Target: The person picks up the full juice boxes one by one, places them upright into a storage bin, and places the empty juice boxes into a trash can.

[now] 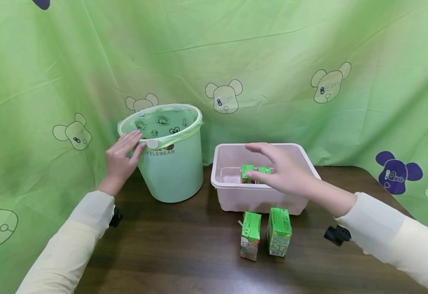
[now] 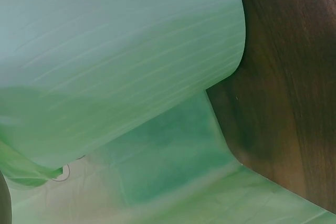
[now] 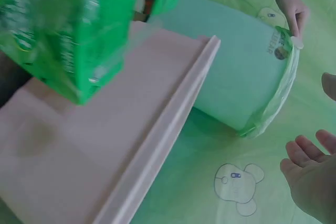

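My left hand (image 1: pixel 123 157) rests at the near left rim of a mint-green trash bin (image 1: pixel 173 173), its fingers fairly straight over the edge and the thumb toward the outside. A pale green bag (image 1: pixel 184 132) lines the bin. Over the pink plastic tub (image 1: pixel 232 198) my right hand (image 1: pixel 285 169) is held with thumb and fingers spread apart, nothing between them. Inside that tub are green drink cartons (image 1: pixel 247 169), partly hidden by its wall and my hand. Two more cartons stand in front: a narrower one with a straw (image 1: pixel 250 237) and a wider one (image 1: pixel 279 232).
Everything stands on a dark wooden table (image 1: pixel 169 253). A green curtain (image 1: pixel 272 49) printed with bear heads hangs close behind the bin and tub. The bin is left of the tub, with a narrow gap between.
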Available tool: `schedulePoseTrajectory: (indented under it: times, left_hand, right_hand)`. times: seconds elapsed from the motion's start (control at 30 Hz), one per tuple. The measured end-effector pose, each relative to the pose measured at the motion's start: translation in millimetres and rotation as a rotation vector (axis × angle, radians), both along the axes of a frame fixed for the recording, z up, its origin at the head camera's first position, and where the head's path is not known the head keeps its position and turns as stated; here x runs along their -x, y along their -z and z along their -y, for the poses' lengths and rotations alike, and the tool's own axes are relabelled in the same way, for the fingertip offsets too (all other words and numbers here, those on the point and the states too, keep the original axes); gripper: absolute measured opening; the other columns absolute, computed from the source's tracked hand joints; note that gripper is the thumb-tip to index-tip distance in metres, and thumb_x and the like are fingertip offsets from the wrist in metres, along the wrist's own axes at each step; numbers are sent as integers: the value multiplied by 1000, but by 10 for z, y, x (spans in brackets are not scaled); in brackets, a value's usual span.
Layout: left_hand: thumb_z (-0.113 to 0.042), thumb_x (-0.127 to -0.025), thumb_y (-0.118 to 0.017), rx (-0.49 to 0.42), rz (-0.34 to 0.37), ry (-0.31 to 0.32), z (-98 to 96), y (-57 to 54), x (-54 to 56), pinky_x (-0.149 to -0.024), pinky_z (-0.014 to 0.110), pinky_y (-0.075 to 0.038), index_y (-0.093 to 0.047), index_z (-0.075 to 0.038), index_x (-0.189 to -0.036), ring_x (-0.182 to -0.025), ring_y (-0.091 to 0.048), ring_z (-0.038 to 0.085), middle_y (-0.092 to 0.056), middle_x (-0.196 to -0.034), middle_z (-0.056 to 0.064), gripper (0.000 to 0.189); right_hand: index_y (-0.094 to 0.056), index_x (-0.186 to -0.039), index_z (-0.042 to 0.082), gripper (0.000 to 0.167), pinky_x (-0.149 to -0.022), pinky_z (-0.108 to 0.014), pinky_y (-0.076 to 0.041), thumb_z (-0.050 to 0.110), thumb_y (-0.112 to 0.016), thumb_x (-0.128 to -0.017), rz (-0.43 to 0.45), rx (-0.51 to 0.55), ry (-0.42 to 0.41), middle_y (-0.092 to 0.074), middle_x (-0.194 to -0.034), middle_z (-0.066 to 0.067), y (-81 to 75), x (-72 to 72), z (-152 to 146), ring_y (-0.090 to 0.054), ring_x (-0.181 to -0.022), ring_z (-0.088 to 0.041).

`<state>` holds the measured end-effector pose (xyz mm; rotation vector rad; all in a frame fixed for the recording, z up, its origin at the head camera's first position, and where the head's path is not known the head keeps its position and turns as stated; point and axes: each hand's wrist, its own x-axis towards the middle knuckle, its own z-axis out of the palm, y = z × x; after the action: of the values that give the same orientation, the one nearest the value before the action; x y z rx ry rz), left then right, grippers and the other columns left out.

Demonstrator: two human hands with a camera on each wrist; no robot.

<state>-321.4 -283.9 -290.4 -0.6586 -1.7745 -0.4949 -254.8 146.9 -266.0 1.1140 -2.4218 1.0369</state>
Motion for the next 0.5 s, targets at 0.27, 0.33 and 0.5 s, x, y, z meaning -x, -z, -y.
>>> schedulePoseTrajectory:
  times: [0.27,0.33,0.5]
  left_hand:
    - [-12,-85,-71,1,-2,2,-10,0,-11,-100,46,-45,-70,0,-112,-107,-64,37,-66,-117,14,30]
    - [-12,-85,-71,3,1,1,-11,-2,-10,-100,46,-45,-70,0,-112,-107,-64,37,-66,-117,14,30]
    - [-12,-84,-72,-3,1,9,-8,-3,2,-100,47,-46,-70,0,-111,-107,-64,36,-66,-117,14,30]
  right_hand:
    - [-53,-132,-2,58,-100,-22,-39,9,-78,-81,-127,33,23,-58,-132,-12,219,-141,-183,-53,-121,-24]
    - [-54,-132,-1,58,-99,-17,-37,8,-79,-80,-136,42,27,-60,-129,-10,268,-174,-222,-54,-113,-18]
    - [-54,-133,7,59,-98,-14,-36,8,-80,-80,-85,64,22,-59,-129,-4,359,-272,-312,-52,-109,-11]
